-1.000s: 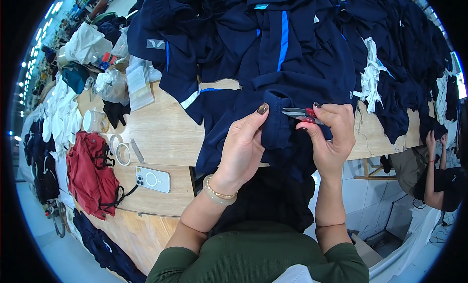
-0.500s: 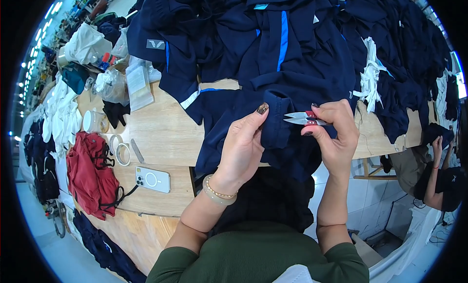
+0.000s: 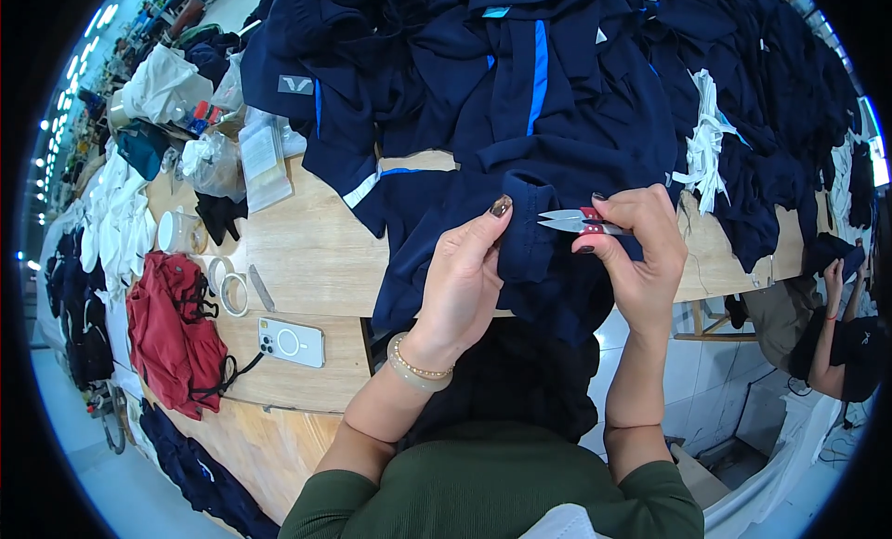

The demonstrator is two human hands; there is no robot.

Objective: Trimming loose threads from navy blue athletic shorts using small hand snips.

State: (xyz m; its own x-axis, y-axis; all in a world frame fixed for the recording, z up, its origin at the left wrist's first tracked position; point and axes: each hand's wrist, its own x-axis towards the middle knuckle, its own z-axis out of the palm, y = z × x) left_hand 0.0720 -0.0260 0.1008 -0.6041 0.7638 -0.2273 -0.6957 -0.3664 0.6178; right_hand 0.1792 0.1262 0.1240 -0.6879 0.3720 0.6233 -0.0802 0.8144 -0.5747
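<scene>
A navy garment (image 3: 423,225) lies across the table in front of me, its tubular hemmed end (image 3: 526,230) raised. My left hand (image 3: 469,269) grips that end, thumb on the outside and fingers hidden behind or within the fabric. In my right hand (image 3: 641,246) is a pair of red-handled thread snips (image 3: 585,222), pinched between thumb and fingers. The blades point left, slightly parted, with their tips close to the stitched hem; whether they touch it I cannot tell.
Heaped navy garments (image 3: 418,65) cover the far side. White strips (image 3: 708,153) lie at right. On the left are tape rolls (image 3: 234,293), a phone (image 3: 292,342), a red bag (image 3: 172,330) and plastic bags (image 3: 212,163). Another person (image 3: 836,325) works at far right.
The snips have shifted very slightly left and up, and their blades look a little wider apart. My left hand and the hem stay nearly in place.
</scene>
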